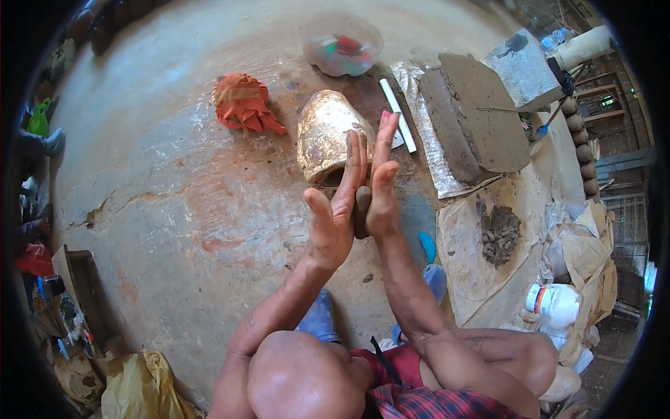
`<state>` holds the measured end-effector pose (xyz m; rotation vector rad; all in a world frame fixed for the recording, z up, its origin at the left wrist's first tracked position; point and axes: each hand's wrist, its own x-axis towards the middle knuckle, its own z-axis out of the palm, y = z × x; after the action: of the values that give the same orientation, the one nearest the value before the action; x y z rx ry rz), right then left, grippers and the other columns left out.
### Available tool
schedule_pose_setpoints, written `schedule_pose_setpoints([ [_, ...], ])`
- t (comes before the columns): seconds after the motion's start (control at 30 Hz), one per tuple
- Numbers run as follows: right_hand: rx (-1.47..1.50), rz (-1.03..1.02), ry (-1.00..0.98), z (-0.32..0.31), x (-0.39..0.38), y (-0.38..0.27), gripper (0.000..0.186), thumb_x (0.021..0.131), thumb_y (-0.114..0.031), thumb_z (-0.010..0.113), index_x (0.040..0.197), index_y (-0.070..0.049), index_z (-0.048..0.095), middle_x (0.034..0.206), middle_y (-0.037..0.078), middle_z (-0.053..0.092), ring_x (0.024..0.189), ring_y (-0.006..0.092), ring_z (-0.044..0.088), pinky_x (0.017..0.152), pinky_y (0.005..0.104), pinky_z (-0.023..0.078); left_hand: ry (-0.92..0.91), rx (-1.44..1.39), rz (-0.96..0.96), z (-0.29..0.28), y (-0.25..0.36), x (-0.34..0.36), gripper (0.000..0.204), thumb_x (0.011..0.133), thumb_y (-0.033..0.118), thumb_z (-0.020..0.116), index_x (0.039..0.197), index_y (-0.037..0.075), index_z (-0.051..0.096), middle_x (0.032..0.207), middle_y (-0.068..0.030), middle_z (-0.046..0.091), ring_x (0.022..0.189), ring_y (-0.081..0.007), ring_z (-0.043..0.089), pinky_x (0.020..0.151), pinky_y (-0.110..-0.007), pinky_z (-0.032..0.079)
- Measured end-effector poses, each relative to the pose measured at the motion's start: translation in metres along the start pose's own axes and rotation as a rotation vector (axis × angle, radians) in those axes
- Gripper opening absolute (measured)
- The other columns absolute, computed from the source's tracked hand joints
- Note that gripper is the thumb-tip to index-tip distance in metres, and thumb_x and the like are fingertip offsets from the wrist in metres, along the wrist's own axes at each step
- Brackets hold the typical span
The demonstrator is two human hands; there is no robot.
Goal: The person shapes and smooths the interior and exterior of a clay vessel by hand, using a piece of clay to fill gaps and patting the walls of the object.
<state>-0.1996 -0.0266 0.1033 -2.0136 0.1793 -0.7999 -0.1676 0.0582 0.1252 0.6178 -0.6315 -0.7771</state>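
between flat palms (357, 199), a clay lump (361, 209).

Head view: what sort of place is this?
Probably a pottery workshop floor: a clay slab on plastic, a clay lump pressed between both hands, and clay bits on paper.
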Motion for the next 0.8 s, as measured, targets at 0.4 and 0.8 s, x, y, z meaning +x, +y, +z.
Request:
schedule_pose_setpoints([
  [0.4, -0.002, -0.071, -0.19, 0.009, -0.033, -0.051, 0.12, 0.095, -0.091, 0.014, 0.169, 0.0, -0.011, 0.178, 0.029, -0.001, 0.165, 0.041, -0.003, 0.132, 0.0546, 0.003, 0.386, -0.038, -0.177, -0.005, 0.007, -0.01, 0.128, 0.086, 0.101, 0.012, 0.173, 0.008, 0.0, 0.181, -0.0129, 0.001, 0.167, -0.0284, 0.0, 0.133, -0.046, 0.0],
  [0.8, -0.041, 0.176, 0.12, 0.017, -0.099, -0.017, 0.044, 0.102, -0.017, 0.07, 0.143, -0.002, 0.066, 0.117, 0.018, 0.065, 0.107, 0.0335, 0.066, 0.092, 0.043, 0.055, 0.443, 0.053, -0.135, -0.036, -0.026, -0.062, 0.098, 0.105, 0.078, 0.023, 0.173, 0.007, 0.014, 0.179, -0.0135, 0.022, 0.164, -0.0285, 0.021, 0.133, -0.045, 0.014],
])
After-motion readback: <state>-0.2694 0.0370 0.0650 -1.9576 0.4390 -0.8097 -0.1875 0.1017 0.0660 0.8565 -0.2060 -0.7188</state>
